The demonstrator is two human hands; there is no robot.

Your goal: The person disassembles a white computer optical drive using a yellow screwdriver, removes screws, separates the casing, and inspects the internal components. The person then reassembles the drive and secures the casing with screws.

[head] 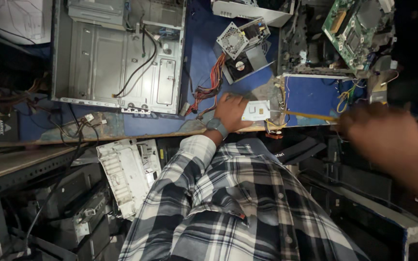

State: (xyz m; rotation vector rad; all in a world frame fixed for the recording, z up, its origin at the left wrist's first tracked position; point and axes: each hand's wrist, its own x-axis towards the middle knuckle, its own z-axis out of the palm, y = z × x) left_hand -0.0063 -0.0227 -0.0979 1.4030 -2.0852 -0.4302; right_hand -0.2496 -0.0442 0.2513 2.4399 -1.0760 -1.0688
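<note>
Right hand [383, 133], nearest the camera and blurring badly, is meeting the end of a thin yellow tool [310, 116]; whether its fingers are closing around the tool cannot be told. Left hand [231, 113], wearing a wristwatch [216, 125] below a plaid sleeve [189, 159], is lying flat with its fingers together, pressing down on the left end of a small pale circuit card [256, 111]. That card is sitting just beside the near edge of the blue workbench [310, 94], between the two hands, and the tool's far tip is touching or nearly touching the card's right side. In my judgement the tip could be slipping off the card toward the left fingers, or the card could be sliding off the edge, because only a flat palm is holding it. Yellow loose wires [274, 124] are trailing beside it and could be snagging. Farther off, a power supply [243, 46], an open computer case [122, 58] and a green motherboard [359, 29] are lying.
</note>
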